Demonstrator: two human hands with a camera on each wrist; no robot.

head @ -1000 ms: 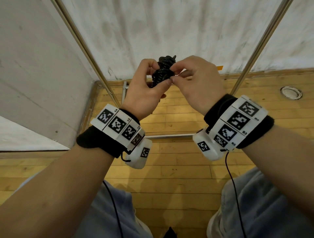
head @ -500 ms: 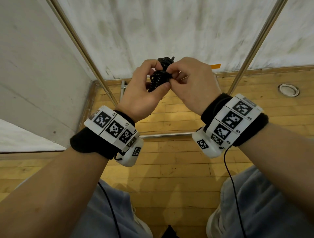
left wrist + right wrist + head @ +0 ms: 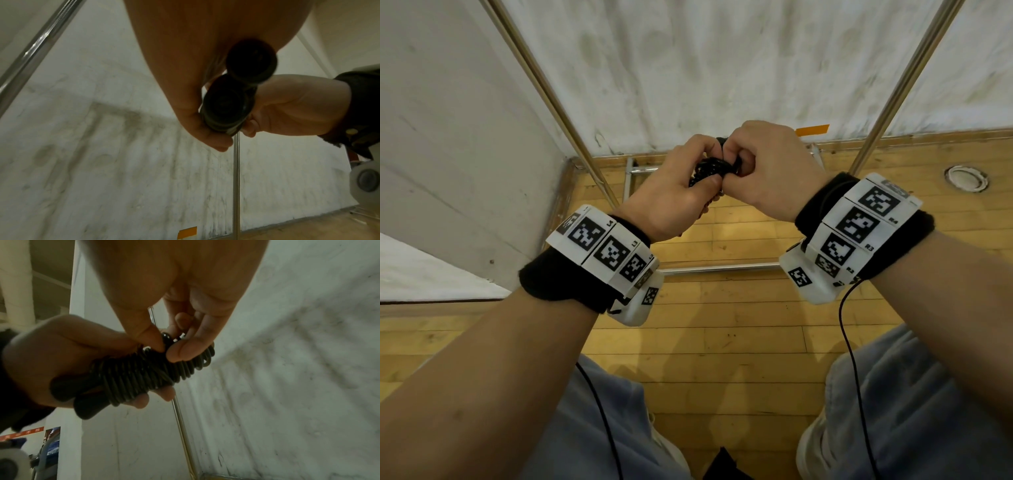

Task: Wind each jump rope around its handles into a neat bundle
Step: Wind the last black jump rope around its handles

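1. The left hand (image 3: 671, 198) is gripping the black rope (image 3: 148, 373), wound round both handles (image 3: 226, 107), up in front of the far wall (image 3: 722, 68).
2. The right hand (image 3: 767, 171) is pinching the rope's far end; both hands are hiding most of the bundle in the head view.
3. The handles' far tips are out of sight.

My left hand (image 3: 674, 192) and right hand (image 3: 767, 171) meet in front of me, above the floor (image 3: 722, 325), with the rope bundle (image 3: 710, 169) between them. The two handles (image 3: 236, 91) lie side by side in my left hand; the coils (image 3: 148, 371) sit around them. Behind stands the wall (image 3: 722, 68); two poles (image 3: 544, 92) slant before it, left and right of my hands. My knees (image 3: 911, 411) lie below.
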